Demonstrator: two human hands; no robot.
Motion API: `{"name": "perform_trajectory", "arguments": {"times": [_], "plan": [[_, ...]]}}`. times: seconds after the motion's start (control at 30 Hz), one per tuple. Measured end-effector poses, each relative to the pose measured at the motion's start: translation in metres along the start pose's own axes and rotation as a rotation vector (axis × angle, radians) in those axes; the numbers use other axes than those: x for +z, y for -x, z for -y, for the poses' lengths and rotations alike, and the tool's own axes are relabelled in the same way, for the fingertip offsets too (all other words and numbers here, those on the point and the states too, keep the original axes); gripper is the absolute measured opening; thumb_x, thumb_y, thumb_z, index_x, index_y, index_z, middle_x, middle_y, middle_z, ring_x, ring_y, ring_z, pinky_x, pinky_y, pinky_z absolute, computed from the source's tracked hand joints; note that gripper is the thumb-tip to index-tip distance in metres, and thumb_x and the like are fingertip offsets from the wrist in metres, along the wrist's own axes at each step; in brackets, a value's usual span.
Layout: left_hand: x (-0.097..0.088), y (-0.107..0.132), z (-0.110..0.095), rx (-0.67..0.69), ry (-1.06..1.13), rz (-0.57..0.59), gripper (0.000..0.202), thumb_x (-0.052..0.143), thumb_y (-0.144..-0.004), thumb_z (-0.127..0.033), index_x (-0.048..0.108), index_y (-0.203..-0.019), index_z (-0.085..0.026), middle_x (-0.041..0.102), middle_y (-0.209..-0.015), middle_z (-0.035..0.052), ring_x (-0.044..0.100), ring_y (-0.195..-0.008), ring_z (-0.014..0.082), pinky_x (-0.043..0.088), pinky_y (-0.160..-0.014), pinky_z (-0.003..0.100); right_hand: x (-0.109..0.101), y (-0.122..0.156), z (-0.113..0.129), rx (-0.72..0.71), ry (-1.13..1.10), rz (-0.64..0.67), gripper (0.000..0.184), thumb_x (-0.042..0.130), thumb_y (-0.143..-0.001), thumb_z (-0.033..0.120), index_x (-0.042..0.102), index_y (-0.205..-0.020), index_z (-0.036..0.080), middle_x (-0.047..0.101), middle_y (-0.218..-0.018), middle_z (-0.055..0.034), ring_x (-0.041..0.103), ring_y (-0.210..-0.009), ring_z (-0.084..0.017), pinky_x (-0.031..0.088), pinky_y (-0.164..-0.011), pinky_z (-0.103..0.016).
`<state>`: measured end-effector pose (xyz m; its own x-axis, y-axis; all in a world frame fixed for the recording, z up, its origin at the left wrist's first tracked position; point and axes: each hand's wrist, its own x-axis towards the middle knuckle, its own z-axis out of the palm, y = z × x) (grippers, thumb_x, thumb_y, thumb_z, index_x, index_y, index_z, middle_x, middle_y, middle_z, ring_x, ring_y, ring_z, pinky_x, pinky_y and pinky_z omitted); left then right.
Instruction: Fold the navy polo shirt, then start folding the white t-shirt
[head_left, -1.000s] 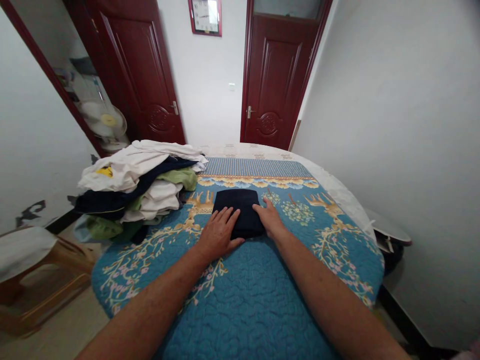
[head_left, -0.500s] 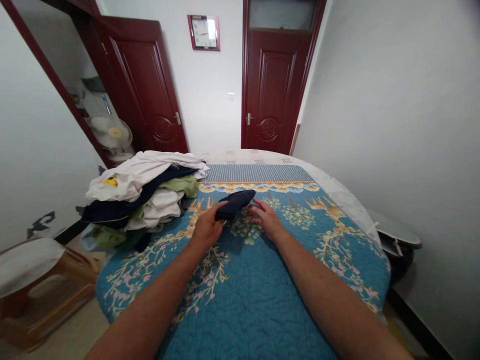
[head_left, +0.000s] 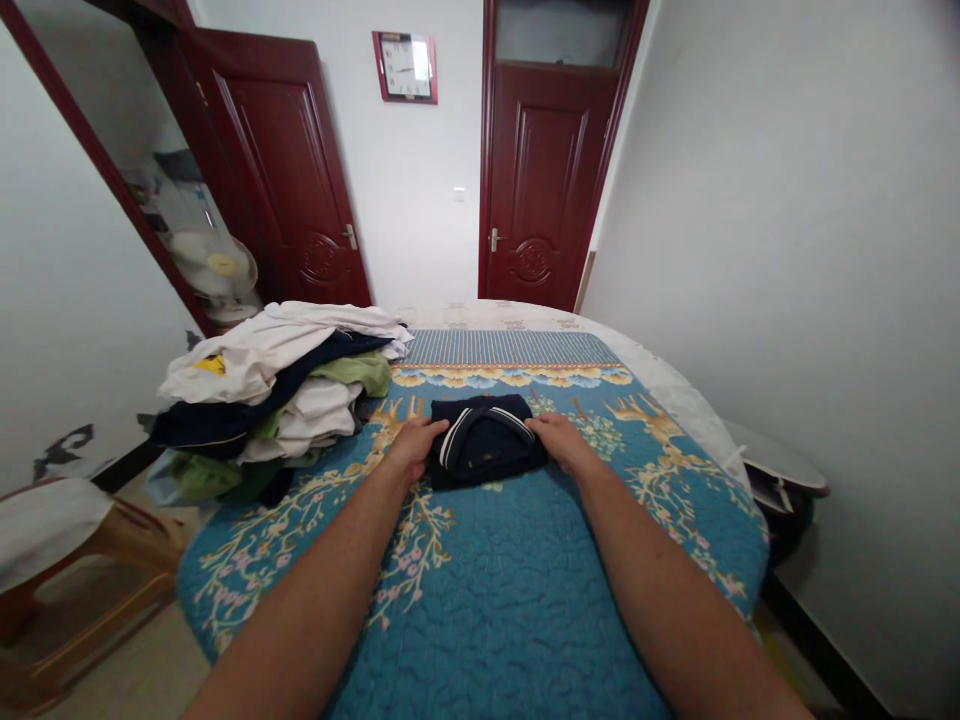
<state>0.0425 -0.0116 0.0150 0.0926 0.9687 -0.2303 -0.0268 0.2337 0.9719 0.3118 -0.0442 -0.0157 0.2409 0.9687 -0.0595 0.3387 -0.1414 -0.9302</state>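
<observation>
A dark navy shirt, folded into a compact rectangle, rests on the teal quilted cloth with its white-striped collar facing up. My left hand pinches its left edge, thumb on top and the other fingers underneath. At the opposite edge, my right hand grips the fabric in the same way, fingers partly hidden. To the left lies a loose heap of clothes in white, navy and green.
The cloth covers a table with a pale patterned tablecloth. A stool stands at the left, a dark object with a pale top at the right. Two red doors and a white fan are behind.
The folded navy shirt, bent and held up in my left hand before, now lies flat, collar up. My right hand, earlier apart from it with fingers spread, has closed on its right edge.
</observation>
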Motion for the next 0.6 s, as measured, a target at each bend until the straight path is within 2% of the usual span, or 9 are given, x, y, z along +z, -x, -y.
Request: {"name": "perform_trajectory", "arguments": {"times": [0.07,0.13,0.23,0.3,0.43,0.6], "plan": [[-0.006,-0.005,0.010,0.021,-0.090,-0.069,0.032,0.082,-0.076,-0.035,0.072,-0.101,-0.016,0.078,-0.089,0.0087,0.072,-0.073,0.0212,0.052,-0.058,0.027,-0.005,-0.003,-0.003,-0.072,0.276,-0.077,0.034,0.056,-0.092,0.040,0.071,-0.071,0.018,0.070,-0.070,-0.0057,0.064,-0.073,-0.020,0.037,-0.063,-0.026],[-0.013,-0.006,0.015,0.041,-0.153,-0.122,0.036,0.081,-0.078,-0.034,0.071,-0.108,-0.019,0.077,-0.094,0.0065,0.071,-0.076,0.0193,0.049,-0.056,0.024,-0.008,-0.004,-0.002,-0.156,0.454,-0.154,0.035,0.053,-0.096,0.038,0.073,-0.076,0.018,0.074,-0.080,-0.0083,0.066,-0.080,-0.020,0.036,-0.066,-0.026],[-0.023,-0.003,0.015,0.064,-0.281,-0.150,0.026,0.079,-0.081,-0.035,0.070,-0.098,-0.019,0.072,-0.085,0.0041,0.066,-0.073,0.0180,0.048,-0.055,0.023,-0.008,-0.002,0.003,-0.198,0.592,-0.187,0.035,0.052,-0.099,0.037,0.076,-0.082,0.017,0.076,-0.087,-0.0106,0.066,-0.084,-0.020,0.034,-0.067,-0.027],[-0.026,0.000,0.012,0.092,-0.419,-0.141,0.023,0.077,-0.083,-0.039,0.068,-0.087,-0.019,0.067,-0.075,0.0022,0.063,-0.065,0.0171,0.047,-0.053,0.024,-0.008,0.001,0.006,-0.194,0.642,-0.160,0.040,0.050,-0.101,0.038,0.075,-0.078,0.017,0.076,-0.084,-0.0111,0.065,-0.082,-0.020,0.032,-0.066,-0.028],[-0.026,0.003,0.007,0.095,-0.701,-0.050,0.027,0.067,-0.092,-0.043,0.062,-0.080,-0.019,0.060,-0.060,0.0002,0.057,-0.051,0.0156,0.041,-0.045,0.023,-0.009,0.004,0.011,-0.186,0.634,-0.155,0.049,0.049,-0.103,0.047,0.072,-0.072,0.017,0.073,-0.078,-0.0105,0.063,-0.077,-0.020,0.032,-0.064,-0.029],[-0.027,0.003,0.005,0.095,-0.639,0.030,0.029,0.067,-0.093,-0.042,0.064,-0.076,-0.019,0.063,-0.059,0.0021,0.059,-0.049,0.0148,0.039,-0.042,0.020,-0.012,0.007,0.018,-0.191,0.573,-0.245,0.040,0.054,-0.100,0.047,0.074,-0.079,0.019,0.075,-0.082,-0.0109,0.066,-0.082,-0.023,0.040,-0.070,-0.029]]}}
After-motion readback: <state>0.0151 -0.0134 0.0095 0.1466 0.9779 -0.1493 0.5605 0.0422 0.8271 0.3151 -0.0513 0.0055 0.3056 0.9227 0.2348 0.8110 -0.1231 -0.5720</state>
